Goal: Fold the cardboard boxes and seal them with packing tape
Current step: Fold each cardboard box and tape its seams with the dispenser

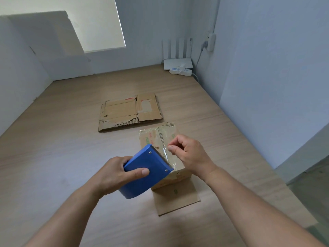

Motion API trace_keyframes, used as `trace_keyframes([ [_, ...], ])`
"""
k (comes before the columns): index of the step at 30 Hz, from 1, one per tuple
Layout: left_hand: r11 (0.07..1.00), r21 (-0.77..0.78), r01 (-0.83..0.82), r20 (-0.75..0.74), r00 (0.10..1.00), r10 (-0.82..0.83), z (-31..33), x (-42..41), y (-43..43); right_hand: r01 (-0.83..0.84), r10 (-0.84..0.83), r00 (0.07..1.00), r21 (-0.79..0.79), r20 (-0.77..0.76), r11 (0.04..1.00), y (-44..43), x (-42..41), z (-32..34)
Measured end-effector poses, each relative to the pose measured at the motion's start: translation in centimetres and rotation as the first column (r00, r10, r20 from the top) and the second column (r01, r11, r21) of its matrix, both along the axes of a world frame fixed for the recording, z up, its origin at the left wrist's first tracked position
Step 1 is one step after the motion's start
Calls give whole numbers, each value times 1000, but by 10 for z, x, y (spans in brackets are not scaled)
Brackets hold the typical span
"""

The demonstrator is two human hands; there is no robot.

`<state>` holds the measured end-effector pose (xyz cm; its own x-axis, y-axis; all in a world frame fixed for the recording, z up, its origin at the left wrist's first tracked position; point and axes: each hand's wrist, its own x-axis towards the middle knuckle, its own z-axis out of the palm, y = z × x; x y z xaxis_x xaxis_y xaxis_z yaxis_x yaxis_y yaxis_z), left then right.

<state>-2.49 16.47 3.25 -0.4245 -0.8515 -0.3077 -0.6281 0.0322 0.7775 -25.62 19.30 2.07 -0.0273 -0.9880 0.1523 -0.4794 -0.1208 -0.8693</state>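
A small folded cardboard box (pixel 166 138) stands on the wooden table, its top covered in clear packing tape, with one flap (pixel 177 200) lying flat toward me. My left hand (pixel 114 172) grips a blue tape dispenser (pixel 145 171) just left of the box, its toothed blade against the tape. My right hand (pixel 188 152) pinches the clear tape strip (pixel 168 154) at the blade, above the box top. A flattened, torn cardboard box (pixel 130 112) lies farther back on the table.
The wooden table (pixel 53 148) meets white walls at the left, back and right. A white router with antennas (pixel 178 56) and a power strip (pixel 180 70) sit in the far right corner. The table's right edge (pixel 277 177) drops off beside a lower surface.
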Motion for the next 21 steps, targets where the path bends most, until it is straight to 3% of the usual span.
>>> trace_keyframes([
  [4,1000,23,18,81,997,-20,13,6,-8,44,-71,971,121,229,992,6,-6,-11],
  [6,999,40,22,129,991,-27,19,31,-11,155,-192,941,149,277,977,12,-23,-19],
  [10,995,88,-52,294,956,24,19,83,-13,346,-382,907,206,175,915,25,-60,-45],
  [14,987,151,-62,404,915,-5,5,81,-16,359,-397,915,306,73,882,23,-57,-72],
  [21,983,172,-64,478,878,-27,-9,68,-26,412,-449,893,362,21,836,17,-60,-89],
])
